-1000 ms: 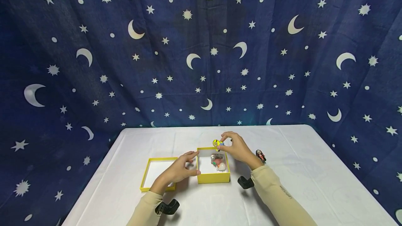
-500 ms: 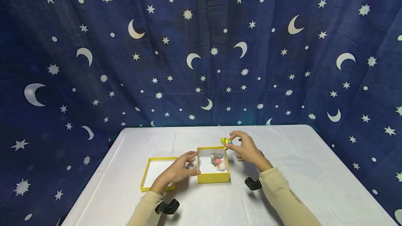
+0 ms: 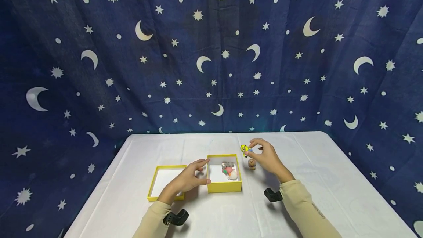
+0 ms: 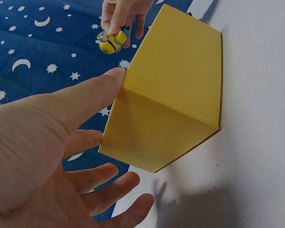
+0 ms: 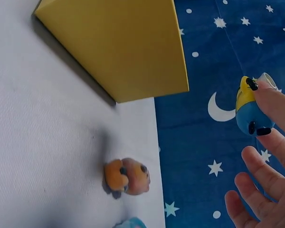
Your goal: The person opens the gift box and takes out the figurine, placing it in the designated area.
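My right hand (image 3: 268, 158) pinches a small yellow-and-blue Minion figurine (image 3: 244, 149) between thumb and fingers, up beyond the back right corner of a yellow box (image 3: 224, 187). In the right wrist view the Minion (image 5: 251, 114) shows its blue bottom and black feet, and the other fingers spread loosely. My left hand (image 3: 185, 179) is at the box's left side, thumb at the front corner and index finger reaching along the rim. The left wrist view shows its thumb tip (image 4: 115, 73) right at the box edge, the remaining fingers extended. Several small toys (image 3: 229, 171) lie inside the box.
A shallow yellow-rimmed lid (image 3: 158, 172), white inside, lies partly behind my left hand. A brown animal figurine (image 3: 252, 164) stands on the white-covered table (image 3: 228, 219), right of the box. The right wrist view catches part of a blue object (image 5: 131, 223) near it.
My right hand has carried the Minion rightward, away from above the box's back edge. The brown figurine has come into view, and a dark-and-red one is now hidden by that hand. My left hand stays put.
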Available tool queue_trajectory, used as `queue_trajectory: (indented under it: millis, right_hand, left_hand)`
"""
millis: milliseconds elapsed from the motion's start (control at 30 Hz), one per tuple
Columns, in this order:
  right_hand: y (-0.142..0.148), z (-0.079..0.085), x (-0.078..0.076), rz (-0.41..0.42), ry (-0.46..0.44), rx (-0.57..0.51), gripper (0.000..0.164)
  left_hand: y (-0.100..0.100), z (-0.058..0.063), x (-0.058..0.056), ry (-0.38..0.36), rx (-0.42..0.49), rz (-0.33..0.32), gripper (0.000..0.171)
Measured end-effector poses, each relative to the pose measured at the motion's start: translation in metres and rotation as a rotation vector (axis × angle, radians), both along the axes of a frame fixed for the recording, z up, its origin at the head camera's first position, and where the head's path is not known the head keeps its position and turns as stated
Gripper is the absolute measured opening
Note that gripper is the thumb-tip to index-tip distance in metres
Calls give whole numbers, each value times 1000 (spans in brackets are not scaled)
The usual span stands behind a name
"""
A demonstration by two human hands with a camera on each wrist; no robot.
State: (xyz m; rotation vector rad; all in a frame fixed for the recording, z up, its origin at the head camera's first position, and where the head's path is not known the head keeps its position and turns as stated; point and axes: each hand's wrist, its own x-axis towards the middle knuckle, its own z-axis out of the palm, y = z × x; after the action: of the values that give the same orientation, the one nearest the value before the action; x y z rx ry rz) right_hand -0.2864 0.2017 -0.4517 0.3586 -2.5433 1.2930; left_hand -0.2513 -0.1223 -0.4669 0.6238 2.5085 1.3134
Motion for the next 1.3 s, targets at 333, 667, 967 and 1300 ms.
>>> queue_trajectory:
  millis: [333,667,967,1300]
  right_hand:
    - [18,-2,2,-43,-8,-15,24]
    - [32,-2,7,-90,20,-24,24]
    - [43,-7,9,-123,27,-30,24]
    - [58,-12,9,-154,55,-47,25]
  left_hand:
    - [0,0,-1,27,10,-28,77]
    - [1,2,-1,26,8,-27,76]
    - [0,2,-1,22,13,-27,76]
    - [-1,2,0,23,13,-28,78]
